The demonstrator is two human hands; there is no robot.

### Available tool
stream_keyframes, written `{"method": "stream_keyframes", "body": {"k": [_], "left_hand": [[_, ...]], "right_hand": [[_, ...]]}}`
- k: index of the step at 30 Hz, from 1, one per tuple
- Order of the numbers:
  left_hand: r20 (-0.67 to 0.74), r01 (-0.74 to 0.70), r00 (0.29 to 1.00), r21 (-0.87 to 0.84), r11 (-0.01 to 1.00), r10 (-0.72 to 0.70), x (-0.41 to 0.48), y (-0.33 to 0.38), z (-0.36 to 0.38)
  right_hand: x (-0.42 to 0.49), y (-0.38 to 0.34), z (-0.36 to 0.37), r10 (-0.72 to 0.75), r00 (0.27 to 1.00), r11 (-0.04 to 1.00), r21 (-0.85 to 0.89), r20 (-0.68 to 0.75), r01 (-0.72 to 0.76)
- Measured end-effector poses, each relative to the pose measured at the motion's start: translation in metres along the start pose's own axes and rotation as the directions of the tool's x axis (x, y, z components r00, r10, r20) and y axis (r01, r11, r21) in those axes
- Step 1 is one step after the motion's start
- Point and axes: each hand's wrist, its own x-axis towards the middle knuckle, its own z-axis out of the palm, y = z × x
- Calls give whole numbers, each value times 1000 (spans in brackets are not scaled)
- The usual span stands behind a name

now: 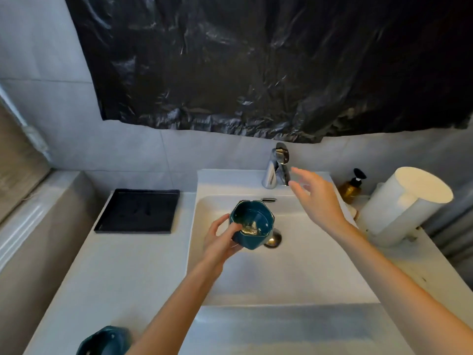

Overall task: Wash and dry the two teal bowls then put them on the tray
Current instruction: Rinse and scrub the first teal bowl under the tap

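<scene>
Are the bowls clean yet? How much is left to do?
Nothing looks finished yet. The left hand holds one teal bowl over the sink, with dirty bits inside it. The right hand, fingers open, reaches toward the faucet; I see no water running. The other teal bowl sits on the counter. Both need washing, drying and a spot on the black tray.

Left arm: bare forearm enters from lower centre and reaches forward. Left hand point(220, 239): fingers and thumb curled round the near side of the teal bowl point(252, 226), which is tilted.

Right arm: bare, enters from lower right, stretched forward. Right hand point(318, 201): raised, fingers point(299, 172) extended and spread, holding nothing.
</scene>
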Motion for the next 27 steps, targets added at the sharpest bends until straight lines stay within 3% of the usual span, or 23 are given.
{"method": "stream_keyframes", "body": {"k": [6,9,12,15,20,27], "left_hand": [[-48,57,997,-32,998,-59,44,-9,59],[-58,69,996,-50,996,-72,60,-12,70],[-52,71,996,-50,996,-74,75,-13,75],[-26,59,998,-46,997,-60,89,-12,79],[49,7,999,-6,1000,-7,109,-13,80],[147,-85,986,18,996,82,133,-24,78]], "right_hand": [[81,25,5,-240,961,914,-302,137,271],[100,37,16,-306,923,808,-449,235,382],[105,49,20,-426,860,706,-491,282,510],[107,54,22,-447,845,673,-512,293,533],[114,44,18,-486,852,690,-512,195,511],[114,45,21,-482,848,549,-680,219,487]]}}
